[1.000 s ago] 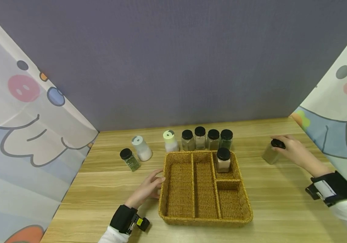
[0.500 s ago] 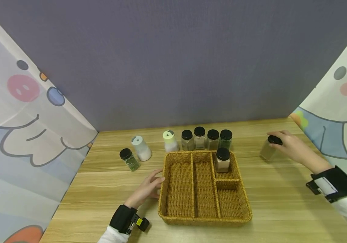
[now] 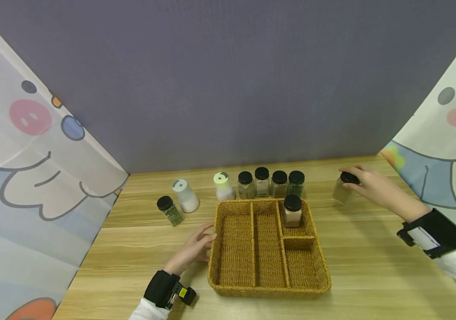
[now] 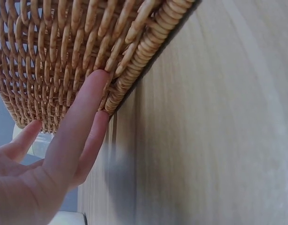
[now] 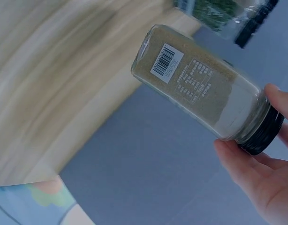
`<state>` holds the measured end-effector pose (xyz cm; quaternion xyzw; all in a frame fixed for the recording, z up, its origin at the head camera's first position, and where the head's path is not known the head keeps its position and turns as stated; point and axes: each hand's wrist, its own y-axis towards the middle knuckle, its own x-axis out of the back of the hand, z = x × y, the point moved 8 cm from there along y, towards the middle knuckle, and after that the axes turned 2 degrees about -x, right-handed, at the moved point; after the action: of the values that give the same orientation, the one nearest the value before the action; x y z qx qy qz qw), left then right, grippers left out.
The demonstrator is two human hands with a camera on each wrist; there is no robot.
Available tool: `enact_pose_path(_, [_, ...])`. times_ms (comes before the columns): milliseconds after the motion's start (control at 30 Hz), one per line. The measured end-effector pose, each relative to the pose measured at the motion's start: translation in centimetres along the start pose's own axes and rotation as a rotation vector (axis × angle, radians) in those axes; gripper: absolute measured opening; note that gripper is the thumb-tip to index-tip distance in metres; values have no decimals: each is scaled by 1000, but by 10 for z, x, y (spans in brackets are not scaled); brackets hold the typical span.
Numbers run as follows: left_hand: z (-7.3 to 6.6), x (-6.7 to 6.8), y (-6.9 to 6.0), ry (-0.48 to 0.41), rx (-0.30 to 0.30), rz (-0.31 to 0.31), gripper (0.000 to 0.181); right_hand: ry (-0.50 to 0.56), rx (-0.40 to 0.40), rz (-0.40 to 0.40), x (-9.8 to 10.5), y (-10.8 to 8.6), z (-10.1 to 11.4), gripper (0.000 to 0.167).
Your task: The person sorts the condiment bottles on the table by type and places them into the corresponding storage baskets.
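Note:
My right hand (image 3: 375,190) grips a spice jar (image 3: 342,192) by its black lid, at the right of the table. In the right wrist view, the glass jar (image 5: 193,82) shows brownish powder and a barcode label, with thumb and fingers about its lid and neck. Against the left outer side of a divided wicker basket (image 3: 233,291) rests my left hand (image 3: 192,251). Its extended fingers touch the weave (image 4: 64,56) in the left wrist view. One black-lidded jar (image 3: 292,212) of pale powder stands in the basket's upper right compartment.
Behind the basket stand several black-lidded jars (image 3: 279,184) and a yellow-topped white bottle (image 3: 224,189). A white bottle (image 3: 186,196) and a jar of green herbs (image 3: 171,211) are at the left. A grey panel (image 3: 228,89) bounds the table's back.
My right hand has carried the gripped spice jar leftward, toward the basket, and slightly up in the head view. The left hand and the basket have stayed in place.

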<state>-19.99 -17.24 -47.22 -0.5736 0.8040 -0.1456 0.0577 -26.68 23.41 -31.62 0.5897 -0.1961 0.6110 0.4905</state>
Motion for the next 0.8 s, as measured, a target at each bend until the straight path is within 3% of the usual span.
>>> enact_pose_path(333, [-4,-1,-2,16,-6,-3,66,17,64,-25,14,18,29,40])
enact_pose_path(567, [-6,-2,0,19,-101,45,67,20,78,23,17,32,46,41])
enact_pose_path(800, [-2,-1,1,3,-31,5,65,54,79,49,19,44,60,40])
